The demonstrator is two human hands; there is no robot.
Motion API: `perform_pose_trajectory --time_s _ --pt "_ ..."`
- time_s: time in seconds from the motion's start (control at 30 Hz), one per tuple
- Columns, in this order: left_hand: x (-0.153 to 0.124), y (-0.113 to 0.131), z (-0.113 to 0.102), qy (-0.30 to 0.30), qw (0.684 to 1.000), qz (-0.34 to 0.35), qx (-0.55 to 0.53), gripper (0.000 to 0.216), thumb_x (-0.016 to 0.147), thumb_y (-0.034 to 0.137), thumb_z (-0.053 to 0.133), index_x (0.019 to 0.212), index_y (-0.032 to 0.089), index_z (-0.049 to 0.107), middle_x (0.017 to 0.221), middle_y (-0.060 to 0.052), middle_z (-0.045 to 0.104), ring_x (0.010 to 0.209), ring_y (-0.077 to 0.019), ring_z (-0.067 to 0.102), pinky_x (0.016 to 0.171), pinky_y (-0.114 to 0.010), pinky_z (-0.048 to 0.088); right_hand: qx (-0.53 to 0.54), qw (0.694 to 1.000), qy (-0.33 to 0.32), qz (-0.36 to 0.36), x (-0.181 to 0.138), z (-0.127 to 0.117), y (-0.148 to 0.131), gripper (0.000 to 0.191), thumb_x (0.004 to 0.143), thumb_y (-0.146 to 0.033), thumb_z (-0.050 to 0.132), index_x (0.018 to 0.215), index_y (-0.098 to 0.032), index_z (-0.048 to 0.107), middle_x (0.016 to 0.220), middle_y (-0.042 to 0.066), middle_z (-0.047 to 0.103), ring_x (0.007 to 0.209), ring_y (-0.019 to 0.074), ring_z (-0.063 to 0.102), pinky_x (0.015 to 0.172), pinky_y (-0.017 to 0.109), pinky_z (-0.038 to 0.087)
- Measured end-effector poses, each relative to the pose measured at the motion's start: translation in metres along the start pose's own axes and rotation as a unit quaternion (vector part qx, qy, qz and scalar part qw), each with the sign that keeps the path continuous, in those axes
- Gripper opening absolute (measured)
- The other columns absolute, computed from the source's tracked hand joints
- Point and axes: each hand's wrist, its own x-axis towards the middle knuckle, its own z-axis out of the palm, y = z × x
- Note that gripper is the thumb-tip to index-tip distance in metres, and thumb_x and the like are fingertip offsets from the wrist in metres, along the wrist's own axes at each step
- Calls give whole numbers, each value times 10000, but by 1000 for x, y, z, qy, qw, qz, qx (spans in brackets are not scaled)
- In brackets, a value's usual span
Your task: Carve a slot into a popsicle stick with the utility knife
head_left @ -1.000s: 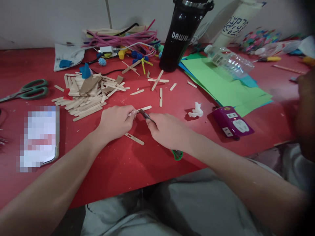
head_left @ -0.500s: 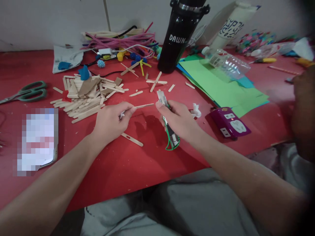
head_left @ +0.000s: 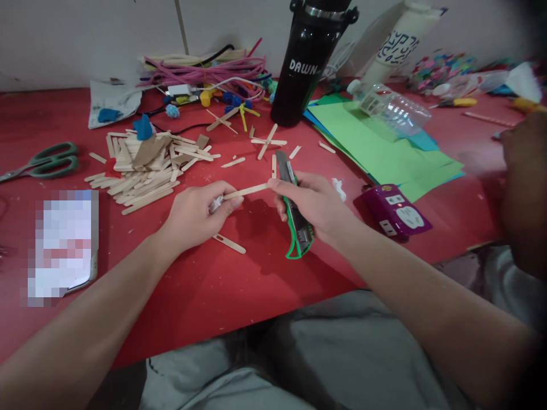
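My left hand [head_left: 194, 213] pinches one end of a wooden craft stick [head_left: 245, 191] above the red table [head_left: 239, 285]. The stick points right, and its far end touches the fingers of my right hand [head_left: 314, 205]. That hand is wrapped round a green utility knife [head_left: 294, 219], held upright with its blade end toward the far side. A slotted stick [head_left: 229, 244] lies on the table just below my left hand.
A pile of craft sticks [head_left: 145, 165] and green scissors [head_left: 43, 162] lie to the left, near a phone [head_left: 64, 245]. A black bottle [head_left: 305, 62], green paper [head_left: 380, 145], a plastic bottle [head_left: 391, 105] and a purple power strip [head_left: 397, 210] are on the right. Another person's arm [head_left: 523, 188] is at the right edge.
My right hand lifted the knife away from the stick and turned it upright, showing its green handle. The stick in my left hand rose and now reaches my right fingers.
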Motion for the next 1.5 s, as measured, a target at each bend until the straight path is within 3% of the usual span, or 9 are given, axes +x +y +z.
perform_pose_trajectory --time_s 0.13,0.3,0.43,0.6,0.8,1.1,1.5 --pt "3 1 -3 -57 998 -13 -30 363 905 481 427 813 193 627 633 15 577 570 -117 470 542 -258 319 -115 992 7 -60 0 1 -2 249 913 -357 537 721 -217 464 567 -42 522 504 106 501 513 258 377" --pt "4 0 -3 -25 998 -38 -51 316 901 431 440 749 188 571 612 30 510 579 -111 440 560 -264 315 -290 949 61 -113 -6 2 -5 326 967 -406 413 699 -236 340 593 -38 455 543 120 452 537 280 318" --pt "5 0 -2 -1 998 -52 -41 290 890 403 445 748 188 577 589 29 499 564 -115 423 562 -271 307 -330 940 -31 -78 -17 6 -9 235 975 -322 378 757 -236 358 625 -25 510 550 131 485 523 278 300" --pt "7 2 -1 -7 998 -60 -34 319 891 421 424 795 189 621 631 8 568 600 -132 466 580 -277 322 -357 929 -91 -43 -25 14 -12 192 970 -279 361 793 -226 414 611 -15 522 512 128 477 510 271 293" --pt "7 2 1 -20 998 -55 -14 340 905 435 398 814 194 619 668 -5 592 632 -144 487 603 -284 333 -408 908 -75 -66 -23 19 -11 165 941 -242 387 777 -224 383 661 -7 517 522 117 413 501 265 256" --pt "7 4 1 -18 997 -65 33 357 921 452 380 849 203 625 706 -23 629 645 -160 515 593 -289 321 -415 904 -75 -68 -21 20 -10 200 941 -255 386 748 -227 345 631 -22 462 509 112 359 490 269 237" --pt "8 2 4 -20 997 -54 58 339 927 430 371 839 217 620 687 -19 604 645 -169 523 596 -291 319 -452 885 -103 -37 -19 22 -12 196 963 -268 330 817 -212 449 729 34 562 583 148 455 519 278 292"
